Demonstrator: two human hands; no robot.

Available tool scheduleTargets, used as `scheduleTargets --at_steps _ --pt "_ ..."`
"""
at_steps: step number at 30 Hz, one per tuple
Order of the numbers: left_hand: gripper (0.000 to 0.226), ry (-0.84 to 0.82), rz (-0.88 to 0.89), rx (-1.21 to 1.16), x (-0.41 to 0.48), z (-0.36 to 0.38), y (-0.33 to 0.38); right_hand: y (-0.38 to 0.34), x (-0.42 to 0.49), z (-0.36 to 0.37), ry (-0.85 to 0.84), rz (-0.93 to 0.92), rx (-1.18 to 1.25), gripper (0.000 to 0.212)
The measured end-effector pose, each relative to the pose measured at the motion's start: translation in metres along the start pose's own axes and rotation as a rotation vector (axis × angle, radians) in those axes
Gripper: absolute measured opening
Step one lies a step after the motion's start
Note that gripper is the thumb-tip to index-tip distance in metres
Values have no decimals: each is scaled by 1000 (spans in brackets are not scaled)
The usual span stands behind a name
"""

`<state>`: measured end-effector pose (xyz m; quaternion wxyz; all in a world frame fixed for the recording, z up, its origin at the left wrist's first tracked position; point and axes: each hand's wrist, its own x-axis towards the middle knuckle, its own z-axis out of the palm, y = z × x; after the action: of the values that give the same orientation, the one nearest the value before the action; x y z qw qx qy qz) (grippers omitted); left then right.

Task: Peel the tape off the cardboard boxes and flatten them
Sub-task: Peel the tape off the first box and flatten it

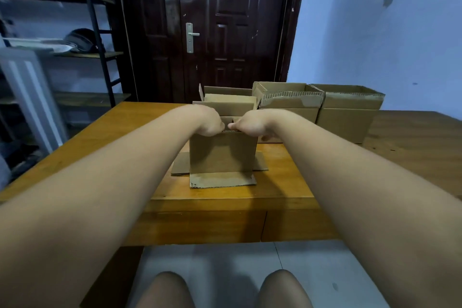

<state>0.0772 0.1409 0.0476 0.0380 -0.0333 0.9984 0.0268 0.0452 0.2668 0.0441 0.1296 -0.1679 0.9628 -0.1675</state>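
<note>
A small cardboard box point(222, 152) stands upright in the middle of the wooden table point(120, 132), its bottom flaps splayed flat on the tabletop. My left hand point(208, 120) grips the top near edge of the box on the left. My right hand point(250, 125) grips the same edge on the right, fingers curled over the rim. The two hands almost touch above the box opening. Behind it, two more cardboard boxes point(290, 102) point(350, 112) stand side by side at the back right, their flaps folded down outside, with tape traces on them.
A dark door point(212, 27) stands behind the table. A black metal shelf point(95, 32) with a cap is at the left. My knees point(225, 290) show below the table's front edge, over a grey tiled floor.
</note>
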Motion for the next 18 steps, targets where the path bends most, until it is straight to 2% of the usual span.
scheduleTargets --at_steps 3,7,9,11,13,16,18 --pt "39 141 10 -67 6 5 -7 6 5 8 63 -47 30 48" --pt "21 297 -57 -366 14 11 -34 12 3 8 118 -97 57 43" --pt "23 347 -66 -447 13 16 -40 12 4 10 157 -99 57 38" --pt "27 385 -67 -519 13 21 -41 14 8 12 202 -89 48 24" --pt "28 396 -69 -619 11 24 -43 18 11 12 290 -63 155 7" --pt "28 408 -93 -849 9 25 -45 32 11 11 426 3 440 16" --pt "25 397 -41 -936 4 26 -44 41 11 15 480 36 582 20"
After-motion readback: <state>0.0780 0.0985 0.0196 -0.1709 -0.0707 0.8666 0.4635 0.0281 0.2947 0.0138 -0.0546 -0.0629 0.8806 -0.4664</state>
